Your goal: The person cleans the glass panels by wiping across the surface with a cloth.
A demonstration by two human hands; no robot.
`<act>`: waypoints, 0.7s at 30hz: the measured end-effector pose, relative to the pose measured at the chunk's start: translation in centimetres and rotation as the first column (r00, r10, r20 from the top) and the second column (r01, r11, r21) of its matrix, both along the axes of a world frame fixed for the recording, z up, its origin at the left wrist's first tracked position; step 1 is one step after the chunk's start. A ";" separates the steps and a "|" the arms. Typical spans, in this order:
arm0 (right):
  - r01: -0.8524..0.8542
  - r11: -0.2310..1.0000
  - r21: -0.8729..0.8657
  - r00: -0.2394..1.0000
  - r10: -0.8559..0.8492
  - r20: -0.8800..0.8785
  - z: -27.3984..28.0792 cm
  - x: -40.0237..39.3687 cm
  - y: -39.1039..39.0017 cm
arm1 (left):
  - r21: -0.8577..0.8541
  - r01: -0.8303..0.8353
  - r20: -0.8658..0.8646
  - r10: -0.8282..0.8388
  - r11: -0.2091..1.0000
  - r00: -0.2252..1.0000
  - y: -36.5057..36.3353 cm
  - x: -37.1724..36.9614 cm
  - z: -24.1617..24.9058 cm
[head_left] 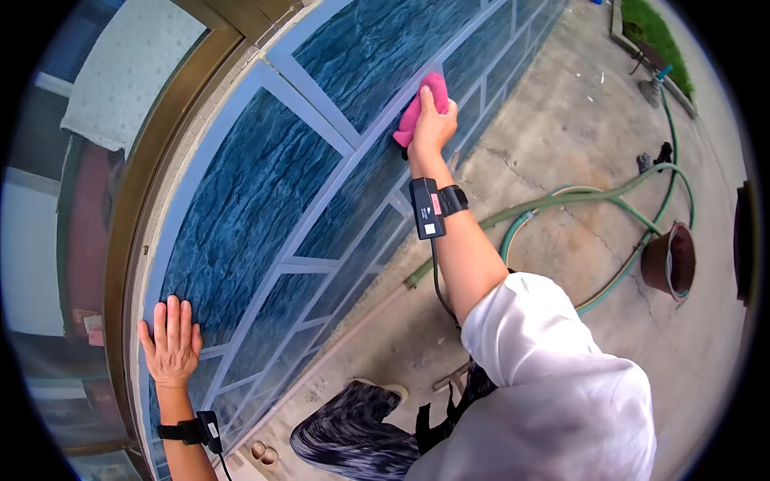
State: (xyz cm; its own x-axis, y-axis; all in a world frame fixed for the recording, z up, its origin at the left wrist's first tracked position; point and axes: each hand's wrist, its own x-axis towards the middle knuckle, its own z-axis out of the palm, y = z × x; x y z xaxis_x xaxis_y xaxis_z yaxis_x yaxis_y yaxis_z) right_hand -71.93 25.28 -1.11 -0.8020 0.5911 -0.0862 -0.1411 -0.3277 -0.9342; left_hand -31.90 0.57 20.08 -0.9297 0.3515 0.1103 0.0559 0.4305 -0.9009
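Glossy blue tiles [257,192] look rippled like rough stone; the pink cloth [421,111] is soft and matt, the concrete ground [553,160] rough and cracked.

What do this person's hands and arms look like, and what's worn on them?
The left hand and right hand are gloveless. The right forearm wears a black strap, a black box with pink and white labels, and a dark cable. The left forearm has a similar strap, box and cable. The right sleeve is loose and white.
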 end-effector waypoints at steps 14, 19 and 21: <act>-0.093 0.991 0.101 0.995 0.097 -0.033 -0.7 9.2 -3.5 | 0.009 -0.010 -0.006 0.010 1.000 1.000 -0.3 0.2 -0.1; 0.094 0.993 -0.067 0.995 -0.090 0.049 -6.7 -0.8 -1.7 | -0.002 -0.025 -0.022 0.025 1.000 0.999 -0.6 0.3 -0.3; 0.074 0.981 -0.179 0.972 -0.031 0.234 -8.4 2.6 -2.6 | 0.005 -0.020 -0.028 0.021 1.000 0.999 -0.7 0.3 -0.4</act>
